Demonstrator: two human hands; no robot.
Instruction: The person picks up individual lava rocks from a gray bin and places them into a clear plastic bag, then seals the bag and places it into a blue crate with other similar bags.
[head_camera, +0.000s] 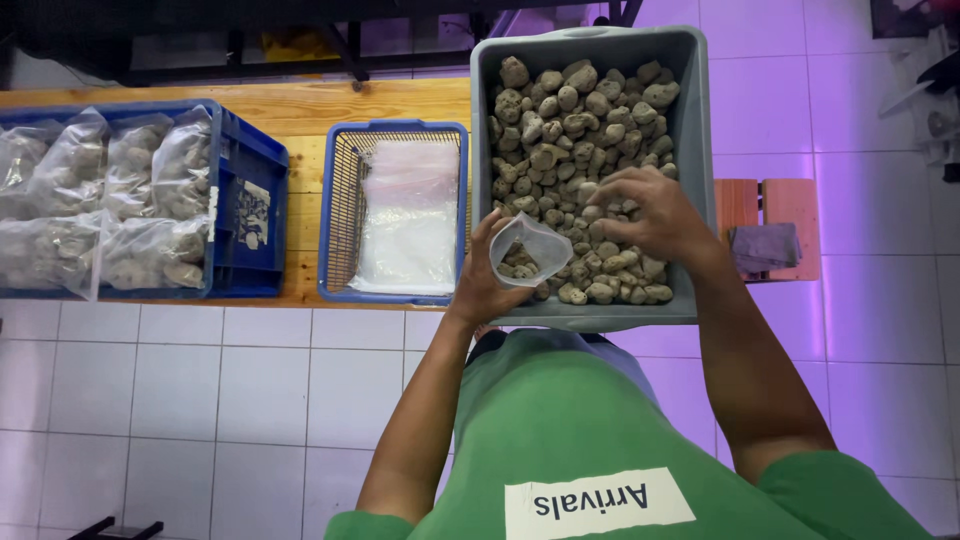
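Head view: left hand (483, 285) holds a clear bag (528, 252) open, mid-fill; right hand (645, 215) seems clenched on stones (580, 110), bagging next needs aim.

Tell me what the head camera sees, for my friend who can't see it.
The left hand holds a small clear bag open over a grey tub of stones, while the right hand grabs stones. Left of it sit a basket of empty bags and a crate of filled bags.

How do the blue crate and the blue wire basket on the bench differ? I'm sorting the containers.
The blue crate has solid walls and holds filled bags of stones; the blue wire basket has mesh sides and holds flat, empty clear bags. The crate looks wider than the basket. Both are blue and sit on the wooden bench.
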